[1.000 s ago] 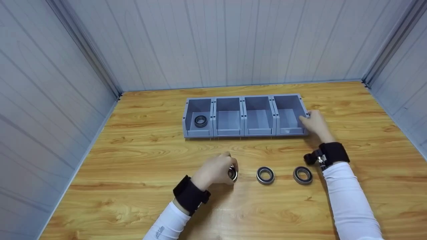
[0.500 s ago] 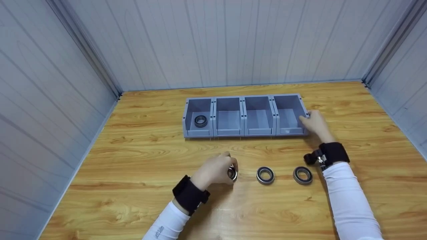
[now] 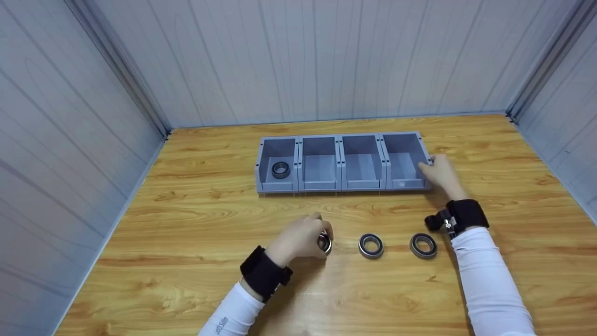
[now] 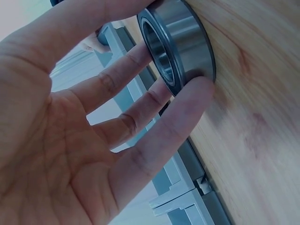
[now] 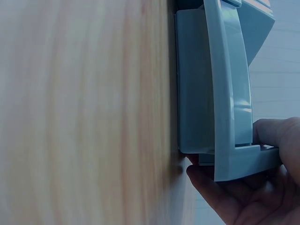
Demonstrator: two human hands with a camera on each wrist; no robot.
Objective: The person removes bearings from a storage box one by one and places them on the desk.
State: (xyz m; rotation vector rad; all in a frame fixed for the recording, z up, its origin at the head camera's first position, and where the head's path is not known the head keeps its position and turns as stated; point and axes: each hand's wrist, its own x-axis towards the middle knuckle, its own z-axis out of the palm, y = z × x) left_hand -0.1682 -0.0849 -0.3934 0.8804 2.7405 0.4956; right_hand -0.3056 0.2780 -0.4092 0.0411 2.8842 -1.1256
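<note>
My left hand (image 3: 298, 238) pinches a ball bearing (image 4: 190, 40) between thumb and fingers at the table's middle. The left wrist view shows its shiny steel outer ring tilted on edge, close to the wood. In the head view the hand covers much of it. My right hand (image 3: 442, 175) grips the right side wall of the end bin (image 3: 405, 183) in a row of joined grey bins, thumb inside and fingers outside. In the right wrist view, that bin's front lip (image 5: 225, 93) shows beside the hand. Another bearing (image 3: 281, 170) lies flat in the leftmost bin.
Two more bearings lie flat on the wooden table (image 3: 196, 224): a nearer one (image 3: 371, 246) right of my left hand, and another (image 3: 423, 245) by my right wrist. Pale panel walls (image 3: 317, 60) enclose the back and both sides.
</note>
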